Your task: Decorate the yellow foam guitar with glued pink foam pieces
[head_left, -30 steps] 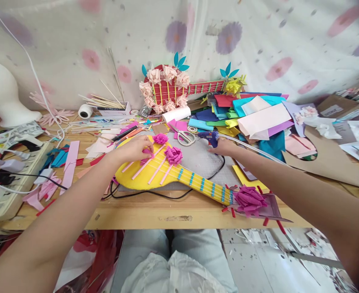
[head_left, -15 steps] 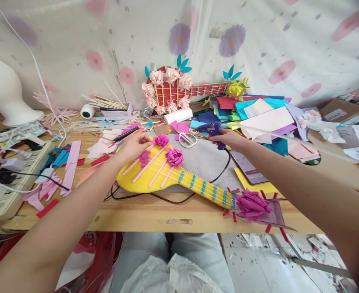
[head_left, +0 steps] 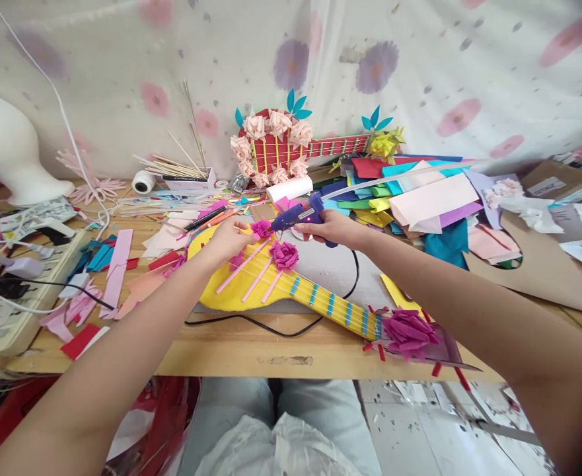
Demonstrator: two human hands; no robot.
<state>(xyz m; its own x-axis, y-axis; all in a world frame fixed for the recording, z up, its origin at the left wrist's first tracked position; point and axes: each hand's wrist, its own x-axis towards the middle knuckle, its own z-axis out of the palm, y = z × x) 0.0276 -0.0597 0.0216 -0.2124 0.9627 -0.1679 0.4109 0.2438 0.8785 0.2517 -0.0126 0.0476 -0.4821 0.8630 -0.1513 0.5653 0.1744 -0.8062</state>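
- White foam head [head_left: 8, 155], far left on the table [head_left: 251, 347]: light, dents easily; apart from the work.
- Power strip [head_left: 10, 311] with white plugs and cables, left edge: stiff, to be left alone.
- Pink strips [head_left: 117, 264] and paper scraps beside it: thin, limp, light enough to be stirred by a sleeve.
- Left hand [head_left: 228, 239]: fingers drawn together, tips pinching at a small magenta flower [head_left: 261, 229] on the upper edge of the guitar body. The flower looks like soft rolled paper, easily crushed; best held lightly at its base, not by the petals.
- Yellow guitar [head_left: 275, 284], flat on a grey mat near the front edge, neck running right: card or foam by the look of it, light, fairly stiff but bendable at the neck. Take it by the body edge, clear of the pink strings and a second flower [head_left: 284, 254].
- Glue gun [head_left: 298, 213], blue, nozzle pointing left and just beside the small flower: hard plastic, firm to grip; the tip is likely hot, so handle only. Black cord [head_left: 291, 327] trails under the guitar and could drag.
- Right hand [head_left: 333, 228]: fingers curled closed round the gun's handle.
- Large magenta flower [head_left: 409, 330] at the headstock: bulky, soft.
- Paper stack [head_left: 414, 192], right rear: slippery sheets.
- Red guitar [head_left: 283, 149], against the curtain: finished, fragile trim.
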